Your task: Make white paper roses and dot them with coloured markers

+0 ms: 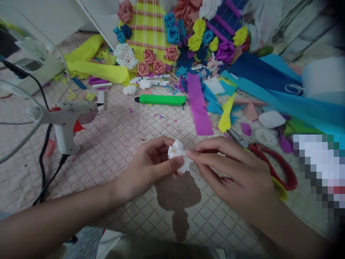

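Note:
A small white paper flower (178,146) is between my two hands, above a brown patch (178,194) on the quilted table cover. My left hand (155,162) pinches it from the left, with the thumb laid across its front. From the right, my right hand (229,165) pinches a white petal edge between thumb and forefinger. My remaining right fingers are curled and partly hidden. Just beyond my right hand lie scissors with red handles (288,176), their blades pointing away to the left.
A white glue gun (64,122) with cables stands at left. A green marker-like cutter (161,99), a purple paper strip (199,104) and blue crepe paper (253,77) lie ahead. Behind them are colourful paper roses (149,57) on a yellow panel (148,28).

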Demonstrator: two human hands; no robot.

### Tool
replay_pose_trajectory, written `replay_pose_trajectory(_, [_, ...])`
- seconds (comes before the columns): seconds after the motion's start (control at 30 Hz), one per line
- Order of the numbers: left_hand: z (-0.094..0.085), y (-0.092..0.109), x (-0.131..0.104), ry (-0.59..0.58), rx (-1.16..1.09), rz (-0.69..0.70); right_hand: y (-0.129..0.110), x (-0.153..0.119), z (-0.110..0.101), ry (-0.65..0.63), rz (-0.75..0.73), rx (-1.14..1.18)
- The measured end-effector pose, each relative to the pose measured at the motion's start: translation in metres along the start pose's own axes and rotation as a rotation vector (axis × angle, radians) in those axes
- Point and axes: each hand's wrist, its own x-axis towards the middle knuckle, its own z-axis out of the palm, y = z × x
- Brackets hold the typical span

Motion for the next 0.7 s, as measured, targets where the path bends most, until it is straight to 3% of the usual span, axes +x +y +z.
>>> replay_pose_trajectory(0.5, [-0.0004,-0.0008,0.0004,0.001,0.018,0.051,0.003,-0.0026,0.0025,0.038,-0.057,-0.004])
replay_pose_trajectory(0.7, [-0.0034,-0.0043,-0.0003,0.066,0.085,0.062,0.0035,-0.0017,0.0036,0.046,-0.042,-0.025])
